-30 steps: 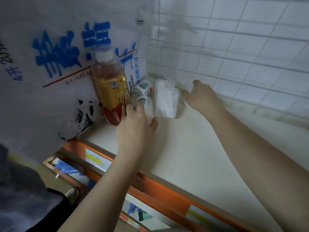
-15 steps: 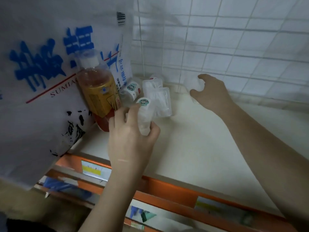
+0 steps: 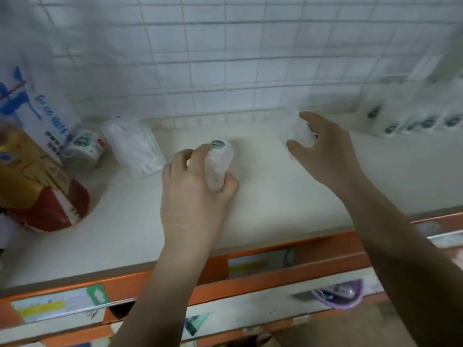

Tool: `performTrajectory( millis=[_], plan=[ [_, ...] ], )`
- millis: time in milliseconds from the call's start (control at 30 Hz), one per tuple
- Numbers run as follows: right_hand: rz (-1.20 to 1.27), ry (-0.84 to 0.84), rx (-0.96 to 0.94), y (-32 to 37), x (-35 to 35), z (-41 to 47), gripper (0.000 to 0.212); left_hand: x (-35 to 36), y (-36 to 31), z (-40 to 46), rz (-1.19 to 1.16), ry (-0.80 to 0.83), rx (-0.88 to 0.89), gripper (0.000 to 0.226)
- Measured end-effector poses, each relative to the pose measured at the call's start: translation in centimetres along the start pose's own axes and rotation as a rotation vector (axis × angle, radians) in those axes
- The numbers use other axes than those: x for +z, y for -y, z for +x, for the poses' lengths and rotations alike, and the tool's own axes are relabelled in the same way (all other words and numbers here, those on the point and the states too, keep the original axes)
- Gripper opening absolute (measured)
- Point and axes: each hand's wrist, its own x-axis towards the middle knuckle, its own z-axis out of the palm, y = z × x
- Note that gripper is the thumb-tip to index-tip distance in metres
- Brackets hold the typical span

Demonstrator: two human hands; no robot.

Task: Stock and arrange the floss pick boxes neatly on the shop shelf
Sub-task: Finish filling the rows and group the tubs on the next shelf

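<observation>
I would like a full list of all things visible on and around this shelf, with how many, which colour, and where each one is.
floss pick box in left hand: one, clear white with a round sticker on top, mid-shelf.
floss pick box in right hand: one, clear white, blurred, further back and to the right.
loose floss pick boxes: two, clear white, lying at back left, beside the bottle.
row of floss pick boxes: count unclear, white with dark stickers, back right.
drink bottle: one, amber with yellow and red label, far left.
white bag: one, blue print, behind the bottle.
shelf: cream top, orange front edge.
wire grid: white, behind the shelf.
left hand: grips its box.
right hand: grips its box.
</observation>
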Motion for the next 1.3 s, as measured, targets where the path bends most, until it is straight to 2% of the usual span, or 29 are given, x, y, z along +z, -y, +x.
performTrajectory(
  millis=[200, 367, 533, 667, 900, 1000, 1100, 1233, 1300],
  plan=[
    [0.061, -0.109, 0.122, -8.6, -6.9, -2.1, 0.058, 4.7, -8.1, -1.4, -0.075, 0.112, 0.1, 0.048],
    [0.107, -0.114, 0.108, -17.2, -12.2, -2.4, 0.057, 10.2, -16.6, -3.6, -0.071, 0.103, 0.158, 0.047],
    [0.185, 0.04, 0.068, -25.7, -17.4, -1.3, 0.057, 14.7, -25.8, -6.1, -0.088, 0.167, 0.062, 0.054],
    [0.25, 0.147, 0.012, -29.9, -19.4, 0.1, 0.059, 16.3, -30.4, -6.4, -0.114, 0.14, 0.018, 0.057],
    [0.321, 0.26, -0.034, -33.2, -20.3, 0.7, 0.069, 17.2, -33.2, -5.5, -0.055, 0.138, 0.013, 0.062],
    [0.286, 0.23, -0.027, -33.8, -21.1, 0.4, 0.082, 17.5, -33.8, -4.8, -0.011, 0.207, 0.009, 0.059],
    [0.301, 0.2, -0.004, -34.4, -22.3, 0.0, 0.081, 18.3, -34.0, -4.0, 0.048, 0.317, 0.021, 0.059],
    [0.338, 0.26, 0.025, -34.9, -22.8, 0.0, 0.08, 19.4, -34.2, -3.2, 0.014, 0.431, 0.017, 0.055],
    [0.329, 0.284, 0.051, -35.1, -22.9, 0.1, 0.092, 19.7, -34.1, -3.1, -0.011, 0.453, 0.031, 0.054]
  ],
)
